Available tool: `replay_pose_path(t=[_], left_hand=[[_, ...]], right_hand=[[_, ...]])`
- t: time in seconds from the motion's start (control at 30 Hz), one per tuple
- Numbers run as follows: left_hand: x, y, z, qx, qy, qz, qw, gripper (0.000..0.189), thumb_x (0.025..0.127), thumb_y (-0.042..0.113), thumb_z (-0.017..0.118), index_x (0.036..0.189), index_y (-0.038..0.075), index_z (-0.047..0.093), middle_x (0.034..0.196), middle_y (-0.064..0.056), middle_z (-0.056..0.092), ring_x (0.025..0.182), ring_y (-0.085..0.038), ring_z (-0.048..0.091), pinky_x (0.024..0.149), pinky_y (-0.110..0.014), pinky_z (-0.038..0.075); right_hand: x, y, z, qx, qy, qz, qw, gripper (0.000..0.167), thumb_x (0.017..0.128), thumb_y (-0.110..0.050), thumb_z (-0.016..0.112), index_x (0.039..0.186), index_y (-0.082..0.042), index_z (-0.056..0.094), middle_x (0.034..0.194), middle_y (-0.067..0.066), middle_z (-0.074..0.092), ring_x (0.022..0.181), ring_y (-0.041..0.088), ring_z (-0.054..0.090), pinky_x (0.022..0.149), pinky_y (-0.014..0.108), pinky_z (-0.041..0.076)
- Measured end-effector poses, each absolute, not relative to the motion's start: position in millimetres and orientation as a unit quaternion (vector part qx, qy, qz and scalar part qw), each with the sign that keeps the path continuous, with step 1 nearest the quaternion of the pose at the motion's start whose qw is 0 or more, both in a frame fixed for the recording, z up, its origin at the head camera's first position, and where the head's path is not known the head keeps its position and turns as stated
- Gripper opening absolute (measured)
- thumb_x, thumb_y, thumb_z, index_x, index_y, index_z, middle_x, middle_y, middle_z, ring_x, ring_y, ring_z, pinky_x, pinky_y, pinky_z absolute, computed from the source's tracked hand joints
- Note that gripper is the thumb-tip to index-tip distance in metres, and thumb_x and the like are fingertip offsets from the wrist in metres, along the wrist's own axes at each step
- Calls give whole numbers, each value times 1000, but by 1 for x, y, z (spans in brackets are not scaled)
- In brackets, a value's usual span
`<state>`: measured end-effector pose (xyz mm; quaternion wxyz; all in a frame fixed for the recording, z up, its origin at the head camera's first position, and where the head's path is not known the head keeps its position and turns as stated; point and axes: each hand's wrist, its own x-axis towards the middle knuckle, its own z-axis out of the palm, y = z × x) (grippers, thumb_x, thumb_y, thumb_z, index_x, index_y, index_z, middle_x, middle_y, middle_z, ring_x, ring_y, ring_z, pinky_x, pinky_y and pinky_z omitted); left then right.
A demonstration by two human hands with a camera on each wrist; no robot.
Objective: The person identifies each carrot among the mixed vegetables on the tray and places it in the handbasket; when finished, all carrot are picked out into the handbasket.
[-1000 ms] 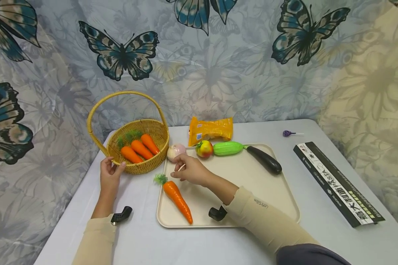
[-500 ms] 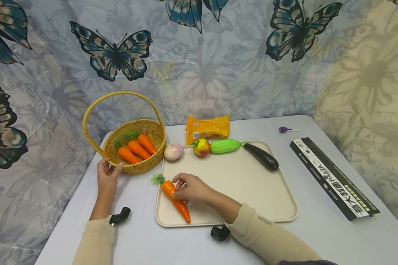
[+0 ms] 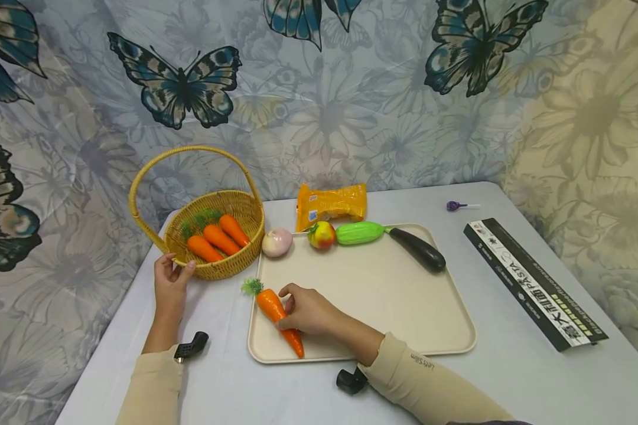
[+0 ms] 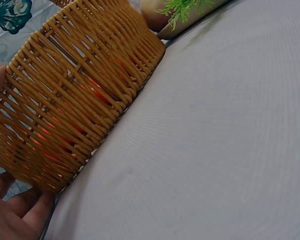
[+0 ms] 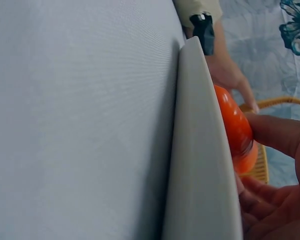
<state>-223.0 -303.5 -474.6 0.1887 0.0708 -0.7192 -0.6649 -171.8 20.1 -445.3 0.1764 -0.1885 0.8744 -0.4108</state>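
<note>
In the head view, an orange carrot with a green top lies aslant over the left part of a cream tray. My right hand pinches its middle, thumb on the near side and fingers on the far side. The right wrist view has the thumb against the carrot, beyond the tray's raised edge. A yellow wicker basket with a tall handle stands at the left, three carrots inside. My left hand holds its near left rim. The left wrist view shows fingers along the basket's woven side.
An onion sits between basket and tray. Along the tray's back lie a red-yellow fruit, a green ridged vegetable and an eggplant. Behind is an orange packet. A lollipop and a long pasta box lie right.
My right hand has come down from beside the onion to the carrot on the tray and taken hold of it. The left hand stays at the basket rim. The head view has shifted slightly.
</note>
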Motion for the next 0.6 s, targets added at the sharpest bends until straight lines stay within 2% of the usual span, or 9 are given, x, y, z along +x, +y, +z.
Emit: replay_pose_path(t=[0.33, 0.47, 0.6], left_hand=[[-225, -305, -475, 72, -715, -671, 184, 55, 92, 18, 69, 135, 14, 34, 158, -9, 23, 137, -30, 32, 103, -23, 38], [-225, -306, -476, 76, -716, -669, 184, 55, 92, 19, 70, 134, 16, 35, 158, -8, 23, 136, -29, 32, 104, -23, 38], [-226, -306, -477, 76, -714, -671, 186, 54, 91, 19, 70, 133, 16, 35, 158, -9, 23, 135, -29, 33, 102, -22, 39]], right_hand=[[-174, 20, -437, -185, 881, -383, 205, 59, 77, -22, 80, 127, -7, 53, 77, -4, 61, 58, 13, 59, 55, 26, 48], [-175, 19, -434, -184, 883, -372, 219, 59, 76, -22, 79, 127, -5, 54, 76, -4, 62, 58, 14, 60, 56, 27, 49], [-178, 23, -437, -173, 853, -425, 250, 53, 78, -17, 79, 124, -2, 56, 78, -2, 65, 63, 17, 64, 57, 29, 54]])
